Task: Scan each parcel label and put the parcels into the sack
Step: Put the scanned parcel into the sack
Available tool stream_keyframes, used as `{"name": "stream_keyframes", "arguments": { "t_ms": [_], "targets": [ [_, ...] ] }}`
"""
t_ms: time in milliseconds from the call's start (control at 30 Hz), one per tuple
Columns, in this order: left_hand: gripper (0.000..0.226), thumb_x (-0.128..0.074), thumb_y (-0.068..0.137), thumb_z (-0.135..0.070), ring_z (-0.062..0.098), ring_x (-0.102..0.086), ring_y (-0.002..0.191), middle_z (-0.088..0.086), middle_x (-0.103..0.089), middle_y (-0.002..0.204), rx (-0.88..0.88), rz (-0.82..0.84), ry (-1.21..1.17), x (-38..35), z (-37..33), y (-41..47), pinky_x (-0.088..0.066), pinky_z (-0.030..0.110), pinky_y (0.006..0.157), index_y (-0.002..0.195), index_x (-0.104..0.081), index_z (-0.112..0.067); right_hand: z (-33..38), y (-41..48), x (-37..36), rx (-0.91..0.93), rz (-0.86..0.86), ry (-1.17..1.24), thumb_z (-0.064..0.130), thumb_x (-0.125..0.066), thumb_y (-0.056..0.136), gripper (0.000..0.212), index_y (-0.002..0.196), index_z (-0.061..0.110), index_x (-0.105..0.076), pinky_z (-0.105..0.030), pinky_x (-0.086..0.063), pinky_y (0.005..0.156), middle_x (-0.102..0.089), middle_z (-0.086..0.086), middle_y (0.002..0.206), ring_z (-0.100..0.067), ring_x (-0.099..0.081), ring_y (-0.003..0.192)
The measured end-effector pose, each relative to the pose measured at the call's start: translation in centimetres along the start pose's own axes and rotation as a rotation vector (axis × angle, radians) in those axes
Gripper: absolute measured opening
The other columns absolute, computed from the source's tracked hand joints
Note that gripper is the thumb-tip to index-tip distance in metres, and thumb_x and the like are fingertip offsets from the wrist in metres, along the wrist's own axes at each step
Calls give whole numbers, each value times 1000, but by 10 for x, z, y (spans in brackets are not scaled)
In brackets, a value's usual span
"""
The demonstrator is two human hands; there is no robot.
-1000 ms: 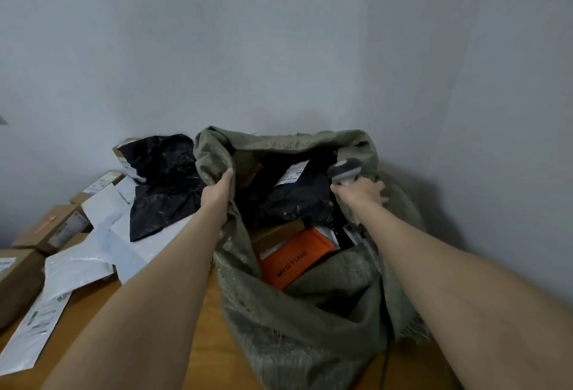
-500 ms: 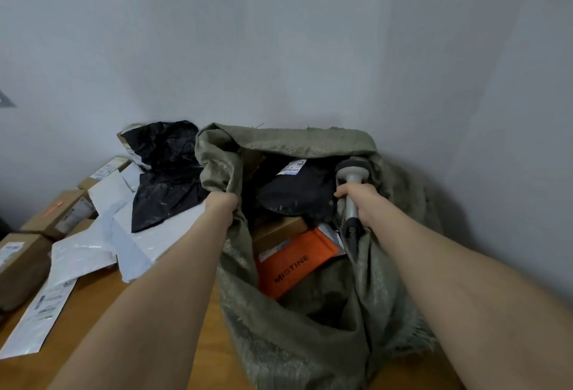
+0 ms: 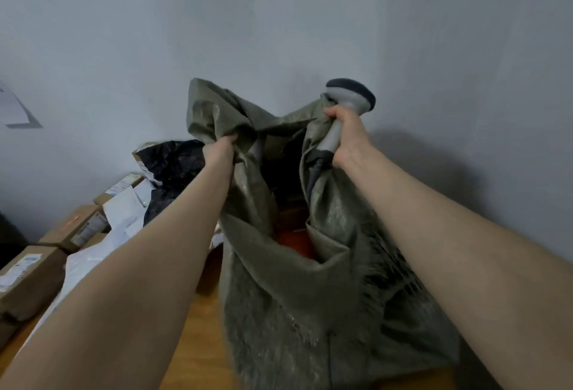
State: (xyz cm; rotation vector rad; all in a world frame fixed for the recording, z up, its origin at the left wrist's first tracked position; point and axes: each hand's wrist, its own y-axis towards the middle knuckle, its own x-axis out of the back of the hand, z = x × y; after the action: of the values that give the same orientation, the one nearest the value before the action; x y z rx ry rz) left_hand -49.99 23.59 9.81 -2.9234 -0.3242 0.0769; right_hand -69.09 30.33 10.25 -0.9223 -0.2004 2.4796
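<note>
A grey-green woven sack stands on the wooden table, its mouth pulled up tall. My left hand grips the left side of the rim in a bunch. My right hand grips the grey barcode scanner by its handle, together with the right side of the rim. Deep inside the narrowed opening, an orange parcel and a brown box edge show. Other parcels in the sack are hidden.
Left of the sack lie a black plastic parcel, white mailer bags and several cardboard boxes with labels. The wooden table shows in front. A grey wall corner is close behind the sack.
Both hands have lifted the sack's rim upward, so the sack stands taller and its mouth has narrowed. The black parcel and most of the orange one inside have dropped out of sight.
</note>
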Motion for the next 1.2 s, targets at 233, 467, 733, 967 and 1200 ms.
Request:
{"name": "stream_keyframes", "arguments": {
  "t_ms": [233,467,733,967,1200],
  "targets": [
    [54,-64,90,-26,31,-61,103,15,-61,121,-9,-9,-21,12,-7,-6,-49,33,80,135,-46,-3,9,-15,-2,6,45,75,13,-61,85,9,78,9,-59,-26,-50,54,-60,-8,69,-23,-58,61],
    [56,-66,87,-36,28,-64,100,7,-65,117,-92,38,-158,25,-39,-6,-52,38,88,133,-51,-7,38,-12,-9,77,72,65,15,-61,84,9,81,6,-60,-35,-54,73,-63,-11,75,-25,-62,65],
    [61,-74,84,-27,36,-55,112,13,-58,125,134,-67,135,56,44,1,-45,45,98,132,-47,-1,-32,29,84,-115,-373,-508,36,-87,69,115,153,0,-16,-50,-44,105,-45,-16,144,-34,-51,124],
    [42,-63,87,-6,28,-55,68,13,-56,78,301,-17,434,76,83,26,-50,42,81,127,-54,1,-56,24,105,-153,-418,-956,16,-74,85,76,147,1,-31,-38,-48,82,-55,-17,133,-36,-58,115],
    [30,-42,100,-6,14,-41,62,3,-41,74,202,-69,213,62,80,11,-39,29,79,128,-49,0,-82,25,85,-154,-354,-828,57,-85,64,117,150,2,-27,-47,-44,104,-46,-16,143,-36,-49,127]
  ]
}}
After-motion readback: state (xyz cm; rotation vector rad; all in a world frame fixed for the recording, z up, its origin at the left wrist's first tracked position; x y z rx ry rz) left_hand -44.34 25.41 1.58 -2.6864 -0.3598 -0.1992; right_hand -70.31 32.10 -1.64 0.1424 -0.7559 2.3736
